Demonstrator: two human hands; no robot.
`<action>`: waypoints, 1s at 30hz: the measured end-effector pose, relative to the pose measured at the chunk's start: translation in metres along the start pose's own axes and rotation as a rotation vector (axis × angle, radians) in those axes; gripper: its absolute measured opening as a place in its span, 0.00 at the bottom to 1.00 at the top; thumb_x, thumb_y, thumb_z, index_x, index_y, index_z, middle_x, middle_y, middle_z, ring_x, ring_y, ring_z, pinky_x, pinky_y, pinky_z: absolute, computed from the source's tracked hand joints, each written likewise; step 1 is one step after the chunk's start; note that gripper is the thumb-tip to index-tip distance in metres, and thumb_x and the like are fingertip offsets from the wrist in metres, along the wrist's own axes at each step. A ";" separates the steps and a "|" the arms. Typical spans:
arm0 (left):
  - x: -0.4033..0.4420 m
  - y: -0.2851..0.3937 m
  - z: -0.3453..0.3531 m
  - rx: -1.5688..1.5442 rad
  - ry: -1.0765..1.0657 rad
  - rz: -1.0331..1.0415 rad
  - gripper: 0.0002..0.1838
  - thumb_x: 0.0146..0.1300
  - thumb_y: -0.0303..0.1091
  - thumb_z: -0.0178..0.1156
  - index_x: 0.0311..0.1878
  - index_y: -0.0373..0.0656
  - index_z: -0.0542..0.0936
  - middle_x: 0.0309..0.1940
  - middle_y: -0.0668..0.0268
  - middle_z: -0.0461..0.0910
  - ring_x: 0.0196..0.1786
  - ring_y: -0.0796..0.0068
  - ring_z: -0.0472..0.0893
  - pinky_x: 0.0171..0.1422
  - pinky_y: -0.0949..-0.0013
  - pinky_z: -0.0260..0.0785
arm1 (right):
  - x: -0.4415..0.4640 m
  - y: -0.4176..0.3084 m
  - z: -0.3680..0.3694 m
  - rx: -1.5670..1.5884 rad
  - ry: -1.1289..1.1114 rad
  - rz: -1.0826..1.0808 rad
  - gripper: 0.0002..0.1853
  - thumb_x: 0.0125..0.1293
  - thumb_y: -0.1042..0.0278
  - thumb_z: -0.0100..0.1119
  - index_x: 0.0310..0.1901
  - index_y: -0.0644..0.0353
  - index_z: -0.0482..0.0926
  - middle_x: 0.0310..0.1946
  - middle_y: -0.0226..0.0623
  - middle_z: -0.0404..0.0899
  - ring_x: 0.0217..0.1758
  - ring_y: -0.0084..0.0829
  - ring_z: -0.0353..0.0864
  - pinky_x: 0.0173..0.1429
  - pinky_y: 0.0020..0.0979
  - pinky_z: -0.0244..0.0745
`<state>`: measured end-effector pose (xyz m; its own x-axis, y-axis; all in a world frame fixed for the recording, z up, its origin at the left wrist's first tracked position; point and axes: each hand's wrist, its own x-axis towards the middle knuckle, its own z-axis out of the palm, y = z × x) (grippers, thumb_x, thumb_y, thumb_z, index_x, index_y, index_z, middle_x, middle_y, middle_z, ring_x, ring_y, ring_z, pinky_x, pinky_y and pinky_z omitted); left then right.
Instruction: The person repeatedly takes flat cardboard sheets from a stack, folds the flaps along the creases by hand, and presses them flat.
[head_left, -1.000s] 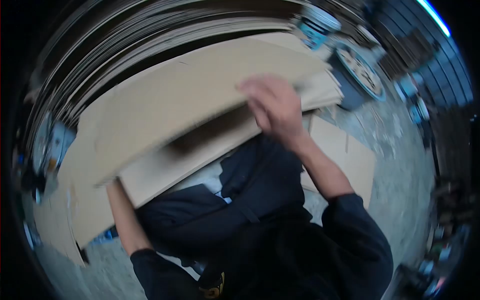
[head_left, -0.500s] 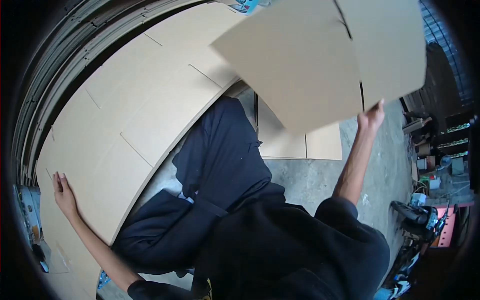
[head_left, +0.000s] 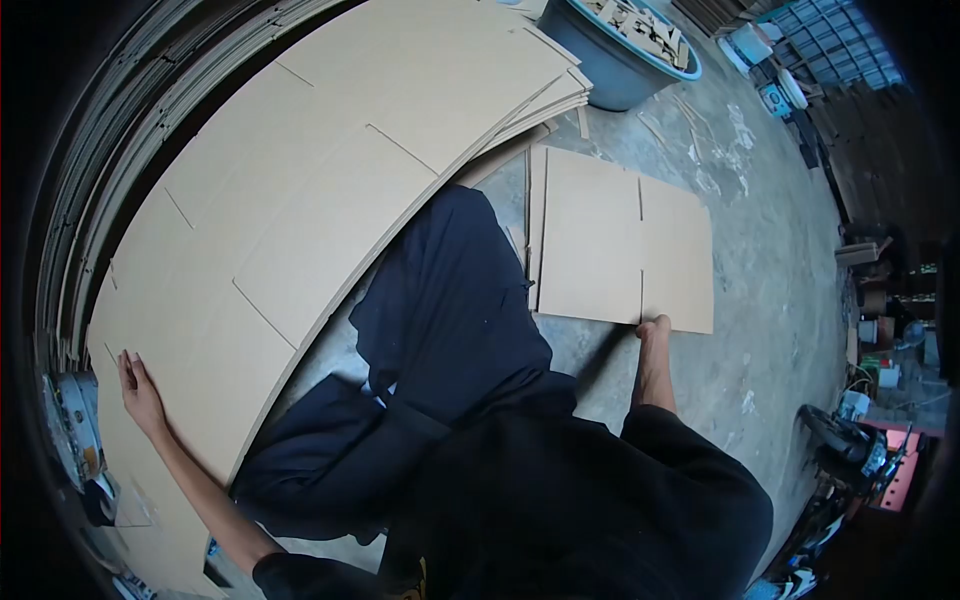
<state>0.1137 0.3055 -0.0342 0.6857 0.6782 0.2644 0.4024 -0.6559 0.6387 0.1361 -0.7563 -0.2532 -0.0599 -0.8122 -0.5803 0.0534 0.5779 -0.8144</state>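
My left hand lies with outstretched fingers on the big slotted cardboard sheet on top of a stack along my left side. Fingers closed, my right hand grips the near edge of a smaller cardboard sheet, creased and slotted near its middle. That sheet is low over the floor to the right of my bent knee, lined up with other cardboard beneath it. Whether it rests fully on them I cannot tell.
A blue-grey tub full of cardboard scraps stands at the top, with loose strips on the concrete floor beside it. Paint buckets are farther back. A motorcycle stands at the far right. More cardboard stacks line the left.
My right hand has brought the smaller cardboard sheet down from up high to near the floor, uncovering the tub. My left hand has stayed on the big sheet.
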 end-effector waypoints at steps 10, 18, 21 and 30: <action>0.004 -0.006 0.001 -0.029 -0.006 -0.017 0.34 0.81 0.50 0.60 0.77 0.34 0.73 0.76 0.52 0.75 0.78 0.64 0.73 0.83 0.64 0.60 | 0.030 -0.005 0.005 -0.135 -0.114 -0.079 0.22 0.73 0.65 0.63 0.62 0.71 0.76 0.55 0.43 0.84 0.52 0.41 0.88 0.53 0.46 0.88; -0.016 0.042 0.001 0.012 0.020 -0.058 0.36 0.79 0.51 0.62 0.77 0.30 0.71 0.78 0.50 0.73 0.81 0.60 0.70 0.85 0.62 0.58 | 0.007 -0.007 -0.020 -0.771 -0.076 -0.444 0.27 0.70 0.54 0.74 0.58 0.71 0.81 0.51 0.45 0.85 0.51 0.42 0.86 0.53 0.46 0.85; -0.015 0.040 0.002 0.018 0.018 -0.037 0.38 0.79 0.53 0.62 0.77 0.29 0.71 0.78 0.50 0.72 0.81 0.58 0.69 0.86 0.61 0.57 | -0.061 -0.012 0.034 -0.852 0.089 -0.965 0.24 0.69 0.55 0.75 0.52 0.71 0.83 0.46 0.45 0.85 0.49 0.38 0.84 0.56 0.42 0.81; -0.057 0.081 0.009 0.447 -0.079 -0.045 0.37 0.81 0.54 0.52 0.77 0.30 0.70 0.79 0.40 0.67 0.84 0.45 0.63 0.88 0.55 0.54 | -0.310 -0.032 0.334 -0.719 -0.774 -1.545 0.34 0.69 0.30 0.64 0.52 0.59 0.89 0.59 0.50 0.83 0.69 0.47 0.77 0.71 0.47 0.71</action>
<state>0.1124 0.2105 -0.0040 0.6987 0.6933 0.1765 0.6433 -0.7168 0.2690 0.4858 -0.5496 -0.0440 0.7786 -0.3160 0.5421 0.0115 -0.8566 -0.5159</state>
